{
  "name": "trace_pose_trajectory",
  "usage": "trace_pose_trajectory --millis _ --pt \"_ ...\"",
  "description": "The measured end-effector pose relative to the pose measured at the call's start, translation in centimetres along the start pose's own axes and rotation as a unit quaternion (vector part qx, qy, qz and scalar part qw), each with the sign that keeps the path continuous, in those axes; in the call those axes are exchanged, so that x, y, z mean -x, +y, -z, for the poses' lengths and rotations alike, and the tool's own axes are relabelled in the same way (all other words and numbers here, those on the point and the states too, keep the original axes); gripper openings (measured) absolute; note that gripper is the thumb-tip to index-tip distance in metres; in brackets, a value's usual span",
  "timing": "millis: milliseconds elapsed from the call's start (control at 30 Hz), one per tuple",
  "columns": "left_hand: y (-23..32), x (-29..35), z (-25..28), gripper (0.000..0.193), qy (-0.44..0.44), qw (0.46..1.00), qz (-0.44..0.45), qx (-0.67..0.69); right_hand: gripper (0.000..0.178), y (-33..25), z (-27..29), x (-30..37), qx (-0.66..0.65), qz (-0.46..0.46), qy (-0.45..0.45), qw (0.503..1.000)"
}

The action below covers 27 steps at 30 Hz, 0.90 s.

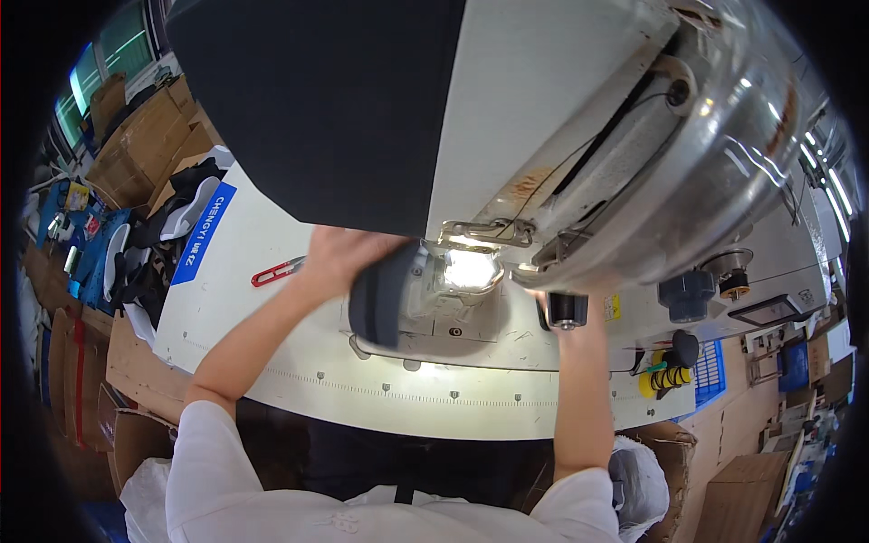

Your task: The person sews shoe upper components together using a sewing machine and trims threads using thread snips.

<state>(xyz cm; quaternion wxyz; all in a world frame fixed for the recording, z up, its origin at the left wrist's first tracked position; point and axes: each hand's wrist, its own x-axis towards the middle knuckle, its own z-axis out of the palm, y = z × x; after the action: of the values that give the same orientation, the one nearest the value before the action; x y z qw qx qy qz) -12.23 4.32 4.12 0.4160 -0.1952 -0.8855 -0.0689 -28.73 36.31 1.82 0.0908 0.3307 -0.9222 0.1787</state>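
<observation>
A white sewing machine (534,100) with a black panel hangs over the middle of the pale work table (434,407), its lamp lighting the needle area. Left of the needle, my left hand (337,258) is closed on a dark curved piece (378,303), which looks like fabric and is smeared by motion. The black panel and the piece hide some of its fingers. My right hand (588,319) reaches up behind the right side of the machine head; its fingers are hidden, so I cannot see what it touches. Red-handled thread snips (276,271) lie beside my left wrist.
Black and white cut pieces (176,217) are heaped past the table's left edge, with cardboard boxes (145,145) behind. To the right stand black knobs (685,296), a yellow thread spool (665,380) and a blue basket (709,376). A printed scale runs along the front edge.
</observation>
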Motion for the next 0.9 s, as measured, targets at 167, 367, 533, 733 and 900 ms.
trace_pose_trajectory --millis 167,367,533,733,900 --pt "5.4 -0.9 2.5 0.035 0.052 0.998 -0.019 -0.016 0.012 -13.6 4.0 4.5 -0.636 -0.259 0.089 0.721" --pt "4.6 -2.4 2.8 0.036 0.042 0.995 -0.078 0.045 0.019 -15.5 4.3 4.1 -0.514 -0.103 0.245 0.816" --pt "4.6 -2.2 2.7 0.037 0.033 0.996 -0.056 0.054 0.028 -14.9 3.5 5.2 -0.526 -0.104 0.237 0.810" --pt "4.9 -2.5 2.7 0.036 0.021 0.994 -0.028 0.106 0.021 -14.0 3.9 5.7 -0.296 0.088 0.257 0.916" --pt "4.5 -2.6 3.5 0.039 0.039 0.996 -0.041 0.076 0.022 -12.7 4.4 5.3 -0.365 -0.068 0.133 0.919"
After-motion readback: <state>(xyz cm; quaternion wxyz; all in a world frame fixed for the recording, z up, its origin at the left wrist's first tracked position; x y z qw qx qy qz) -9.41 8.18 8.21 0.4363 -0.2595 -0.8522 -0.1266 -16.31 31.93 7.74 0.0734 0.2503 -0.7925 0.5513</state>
